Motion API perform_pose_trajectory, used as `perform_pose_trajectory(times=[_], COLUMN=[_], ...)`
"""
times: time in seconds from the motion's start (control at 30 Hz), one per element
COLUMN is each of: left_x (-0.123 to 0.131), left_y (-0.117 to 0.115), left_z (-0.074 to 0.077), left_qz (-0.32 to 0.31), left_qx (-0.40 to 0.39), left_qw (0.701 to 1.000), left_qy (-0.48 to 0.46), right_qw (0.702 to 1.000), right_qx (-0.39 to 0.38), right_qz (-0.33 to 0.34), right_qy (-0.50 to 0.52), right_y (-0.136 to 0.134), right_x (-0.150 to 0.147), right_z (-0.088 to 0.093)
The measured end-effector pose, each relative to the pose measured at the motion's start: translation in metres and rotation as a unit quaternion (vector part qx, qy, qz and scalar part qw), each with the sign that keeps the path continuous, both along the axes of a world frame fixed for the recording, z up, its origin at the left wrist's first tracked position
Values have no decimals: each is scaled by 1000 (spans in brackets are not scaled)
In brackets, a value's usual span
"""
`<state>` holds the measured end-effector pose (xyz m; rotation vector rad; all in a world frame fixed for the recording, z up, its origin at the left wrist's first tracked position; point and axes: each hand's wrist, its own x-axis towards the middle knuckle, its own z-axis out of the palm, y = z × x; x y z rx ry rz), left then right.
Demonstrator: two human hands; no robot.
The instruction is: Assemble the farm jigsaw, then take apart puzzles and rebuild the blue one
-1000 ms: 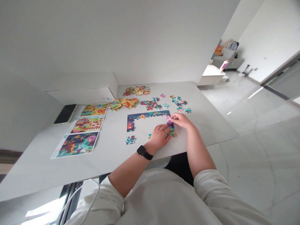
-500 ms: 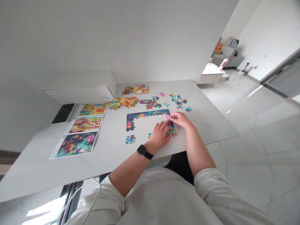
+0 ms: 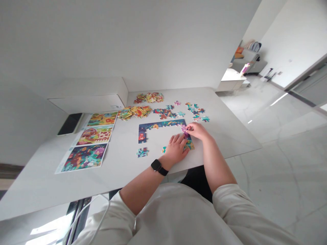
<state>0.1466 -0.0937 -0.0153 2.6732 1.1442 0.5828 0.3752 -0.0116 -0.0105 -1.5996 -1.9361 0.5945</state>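
Observation:
A partly joined jigsaw border (image 3: 163,124) lies on the white table, with its left, back and right sides showing. At its right side my right hand (image 3: 196,130) pinches a purple puzzle piece (image 3: 183,128) against the inner edge. My left hand (image 3: 175,148), a black watch on its wrist, rests palm down with fingers stretched out over the lower right part of the border, hiding some of it. Teal-and-yellow pieces (image 3: 190,145) show beside its fingers. A loose pale blue patterned piece (image 3: 142,152) lies below the left end of the border.
Loose pieces (image 3: 196,110) lie behind my right hand, and dark ones (image 3: 165,113) behind the border. Yellow-toned piles (image 3: 135,112) sit farther back. Left are printed picture sheets (image 3: 85,157), a phone (image 3: 70,123) and a white box (image 3: 87,102). The table's right edge borders a marble floor.
My left hand has shifted very slightly across the lower right of the border. My right hand keeps its pinch on the purple piece at nearly the same spot.

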Motion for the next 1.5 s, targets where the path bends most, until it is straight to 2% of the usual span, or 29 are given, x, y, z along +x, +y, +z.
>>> perform_pose_trajectory(times=[0.63,1.03,1.17,1.27,1.33,1.43,1.5], left_x=[2,4,2,-11,-29,-74,-112], left_y=[-4,-5,-2,10,26,58,79], left_z=[4,5,5,13,23,42,53], left_qz=[4,9,-3,-7,6,46,101], left_qx=[-3,-4,-12,-23,-19,-2,-1], left_qw=[1000,999,999,1000,1000,998,992], left_qy=[-2,30,30,17,-5,-50,-79], right_qw=[999,997,997,995,993,992,991], right_qx=[9,30,59,83,86,63,43], right_qz=[29,25,-4,-59,-85,-109,-124], right_qy=[-32,-61,-45,-17,-14,-18,-13], right_y=[-4,-2,-2,1,3,6,6], right_x=[-6,-9,-8,-4,-1,2,1], right_z=[12,10,10,8,6,2,-1])
